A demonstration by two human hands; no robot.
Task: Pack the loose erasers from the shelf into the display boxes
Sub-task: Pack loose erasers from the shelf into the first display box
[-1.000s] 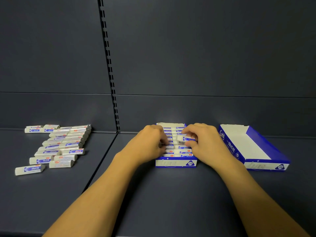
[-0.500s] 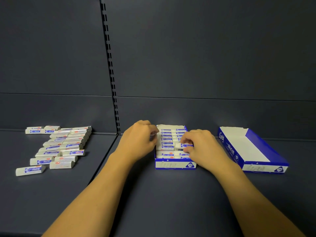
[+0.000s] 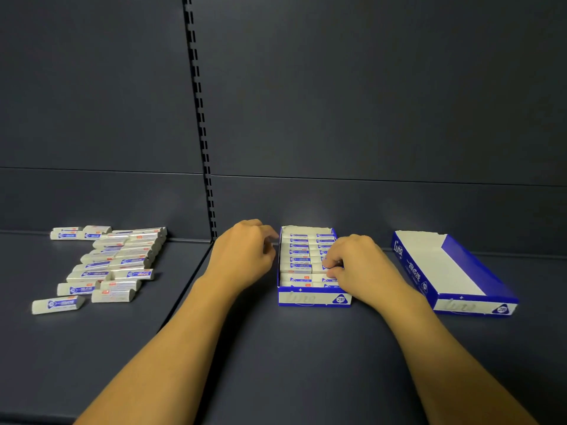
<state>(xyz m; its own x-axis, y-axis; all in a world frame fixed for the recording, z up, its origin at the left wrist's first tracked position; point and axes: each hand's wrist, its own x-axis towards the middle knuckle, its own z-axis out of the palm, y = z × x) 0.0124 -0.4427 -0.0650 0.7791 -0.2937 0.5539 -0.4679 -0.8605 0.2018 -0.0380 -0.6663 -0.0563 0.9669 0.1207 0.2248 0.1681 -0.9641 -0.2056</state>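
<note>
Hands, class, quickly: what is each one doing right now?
Left hand: fingers curled, touching the filled display box's left wall; a grip cannot be told.
Right hand: pinching an eraser inside that box.

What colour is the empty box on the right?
Blue outside, white inside; the empty box shows in the head view.

**Dark panels and a slotted upright**

A dark grey back wall (image 3: 368, 87) fills the upper part of the view, crossed by a thin horizontal seam (image 3: 383, 180). A black slotted upright (image 3: 199, 118) runs down the wall from top to bottom, tilted slightly, with a row of small rectangular slots along its length.
</note>
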